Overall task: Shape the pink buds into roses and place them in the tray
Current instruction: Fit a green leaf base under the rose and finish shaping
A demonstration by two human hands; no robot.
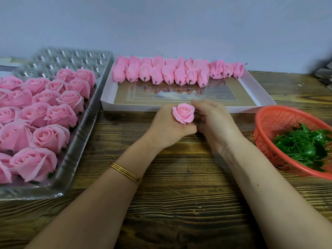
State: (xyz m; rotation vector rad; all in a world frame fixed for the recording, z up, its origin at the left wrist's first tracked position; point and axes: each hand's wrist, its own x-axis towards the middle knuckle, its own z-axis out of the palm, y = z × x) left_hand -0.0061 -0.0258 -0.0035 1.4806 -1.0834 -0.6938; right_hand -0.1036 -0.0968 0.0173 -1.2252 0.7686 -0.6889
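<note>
**One rose in hand, one tray part-filled**

One clear tray [75, 159], at the bench's left edge, holds some seventeen roses [50, 137]. One white box [251, 87] at the back edge holds about twenty buds [168, 72]. One red basket [265, 121] of leaves [301, 146] sits at the right edge. Mid-bench, the left hand [167, 130] grips one rose [183, 113]. The right hand [213, 119] touches it, grasp unclear. Dark wooden bench [179, 203], pale grey wall [161, 24].

Tray [84, 123] sits at table [179, 194] left, roses [45, 114] filling its near cells, far cells bare. Shallow box [143, 107] lies back centre, just right of tray, with buds [168, 74] in rows along its far side. Basket [269, 112] at right edge, leaves [303, 146] inside. In front of the box, left hand [167, 126] holds one rose [183, 113]. Right hand [213, 119] is just beside it, possibly touching.
</note>
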